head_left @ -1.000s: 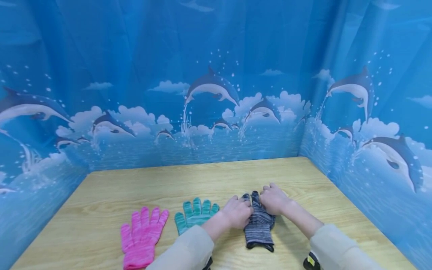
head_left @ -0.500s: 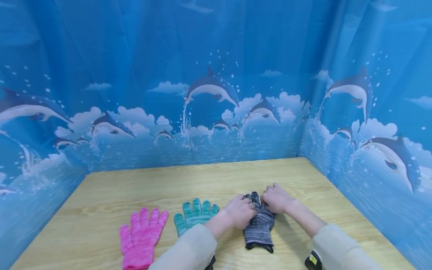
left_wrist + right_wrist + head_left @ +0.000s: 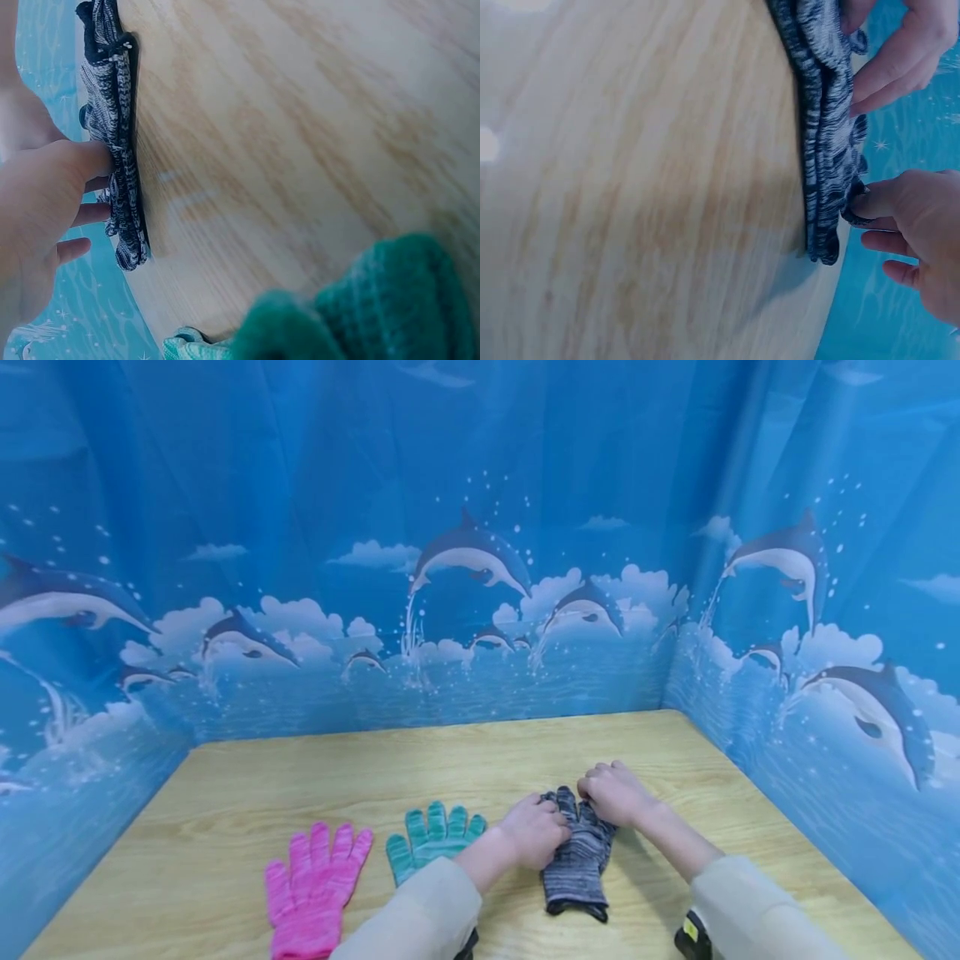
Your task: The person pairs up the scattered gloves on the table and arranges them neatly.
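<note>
A black-and-grey knit glove [image 3: 576, 868] lies on the table, cuff toward the near edge, beneath both hands. My right hand [image 3: 615, 795] pinches a fingertip of this glove, lifted slightly, between thumb and forefinger in the right wrist view. Resting on the glove's left side, my left hand [image 3: 534, 832] presses it with loosely extended fingers; in the left wrist view its thumb [image 3: 90, 159] touches the knit. A green glove [image 3: 431, 837] lies left of that hand, its lower part hidden by the forearm. Farther left is a pink glove [image 3: 315, 893], fingers spread.
The wood-grain table [image 3: 360, 768] has a blue dolphin-print curtain [image 3: 465, 460] standing along its back and sides. A black wrist strap [image 3: 692, 937] shows below the right sleeve.
My left hand has shifted slightly right over the black-and-grey glove. My right hand has moved slightly up and away, with the pinched glove finger now drawn to the right.
</note>
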`<state>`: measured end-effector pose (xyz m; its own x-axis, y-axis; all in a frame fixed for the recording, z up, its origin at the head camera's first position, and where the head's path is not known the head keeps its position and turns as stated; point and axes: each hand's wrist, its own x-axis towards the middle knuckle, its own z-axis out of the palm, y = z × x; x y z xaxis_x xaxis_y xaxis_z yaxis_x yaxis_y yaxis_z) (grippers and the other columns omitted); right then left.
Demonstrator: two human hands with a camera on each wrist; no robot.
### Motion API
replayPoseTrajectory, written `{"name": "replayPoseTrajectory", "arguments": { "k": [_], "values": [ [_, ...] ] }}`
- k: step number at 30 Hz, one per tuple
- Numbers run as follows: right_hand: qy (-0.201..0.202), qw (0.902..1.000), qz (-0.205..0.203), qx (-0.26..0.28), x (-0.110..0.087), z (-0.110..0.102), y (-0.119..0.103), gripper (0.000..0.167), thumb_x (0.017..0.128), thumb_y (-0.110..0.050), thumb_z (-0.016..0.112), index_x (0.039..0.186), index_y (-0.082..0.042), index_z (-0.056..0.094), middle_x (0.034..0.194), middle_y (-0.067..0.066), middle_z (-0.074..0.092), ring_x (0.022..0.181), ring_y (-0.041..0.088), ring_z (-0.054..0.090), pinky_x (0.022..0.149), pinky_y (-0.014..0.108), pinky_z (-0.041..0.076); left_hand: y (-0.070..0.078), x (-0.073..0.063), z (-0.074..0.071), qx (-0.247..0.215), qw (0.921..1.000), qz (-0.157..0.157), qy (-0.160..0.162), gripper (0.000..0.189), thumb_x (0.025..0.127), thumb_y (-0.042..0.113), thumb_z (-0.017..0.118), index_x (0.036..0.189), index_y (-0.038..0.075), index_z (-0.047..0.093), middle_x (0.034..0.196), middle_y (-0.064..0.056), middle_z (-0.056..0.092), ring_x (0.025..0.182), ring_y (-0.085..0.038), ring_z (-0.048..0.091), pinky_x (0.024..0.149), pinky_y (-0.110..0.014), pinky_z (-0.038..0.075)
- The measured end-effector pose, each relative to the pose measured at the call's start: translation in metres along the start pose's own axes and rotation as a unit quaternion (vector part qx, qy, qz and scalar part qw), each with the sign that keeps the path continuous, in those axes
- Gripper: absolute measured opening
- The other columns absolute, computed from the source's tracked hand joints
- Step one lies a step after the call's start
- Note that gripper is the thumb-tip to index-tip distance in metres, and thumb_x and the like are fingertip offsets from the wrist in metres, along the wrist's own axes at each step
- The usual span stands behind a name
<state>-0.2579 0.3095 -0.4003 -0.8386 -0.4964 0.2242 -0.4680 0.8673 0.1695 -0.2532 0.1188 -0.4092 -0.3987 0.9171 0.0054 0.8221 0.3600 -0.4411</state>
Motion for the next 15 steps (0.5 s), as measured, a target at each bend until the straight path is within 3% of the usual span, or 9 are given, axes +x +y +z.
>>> {"name": "replayPoseTrajectory", "arguments": {
  "k": [8,15],
  "values": [
    [-0.019,0.9993,0.033,-0.002,0.003,0.012,0.002,0.010,0.074,-0.002,0.065,0.075,-0.011,0.059,0.071,0.002,0.058,0.069,0.023,0.055,0.059,0.041,0.043,0.000,0.000,0.000,-0.008,0.9999,0.003,-0.008,0.025,0.084,0.034,0.063,0.108,0.031,0.065,0.110,0.019,0.059,0.102,-0.006,0.051,0.088,-0.028,0.038],
    [0.006,0.9993,0.030,-0.019,0.003,0.011,-0.001,0.013,0.073,-0.003,0.064,0.068,-0.011,0.056,0.069,0.000,0.049,0.067,0.022,0.048,0.055,0.037,0.041,-0.001,0.001,0.000,-0.013,0.9998,0.001,-0.013,0.027,0.084,0.034,0.063,0.110,0.032,0.065,0.112,0.019,0.059,0.104,-0.006,0.050,0.090,-0.029,0.038]
  ]
}}
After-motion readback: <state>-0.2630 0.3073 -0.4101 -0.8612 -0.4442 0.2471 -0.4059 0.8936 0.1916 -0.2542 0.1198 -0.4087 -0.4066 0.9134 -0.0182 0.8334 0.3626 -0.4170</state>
